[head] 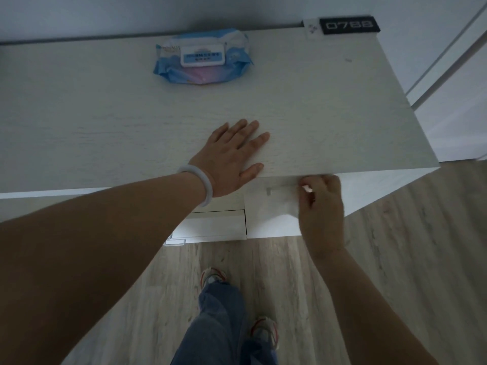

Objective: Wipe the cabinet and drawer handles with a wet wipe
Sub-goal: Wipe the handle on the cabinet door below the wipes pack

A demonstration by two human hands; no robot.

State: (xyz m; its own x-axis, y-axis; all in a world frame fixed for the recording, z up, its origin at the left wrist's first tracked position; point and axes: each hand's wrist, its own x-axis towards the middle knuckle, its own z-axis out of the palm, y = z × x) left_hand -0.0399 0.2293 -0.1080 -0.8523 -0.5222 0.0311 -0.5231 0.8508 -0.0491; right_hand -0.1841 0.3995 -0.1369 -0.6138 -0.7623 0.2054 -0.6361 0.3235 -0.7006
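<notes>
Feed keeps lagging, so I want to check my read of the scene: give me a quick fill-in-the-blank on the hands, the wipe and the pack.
1. The left hand lies flat on the cabinet top, with a pale ____ on its wrist.
2. The right hand grips a white wet wipe against the cabinet front, just ____ the top's edge.
3. The wipes pack lies near the back edge with its lid ____.

Missing words: bracelet; below; closed

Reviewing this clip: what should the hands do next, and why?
Probably draw the right hand, which holds a wet wipe against the cabinet front just under the top edge, sideways along that spot. The left hand lies flat on the cabinet top, bracing.
</notes>
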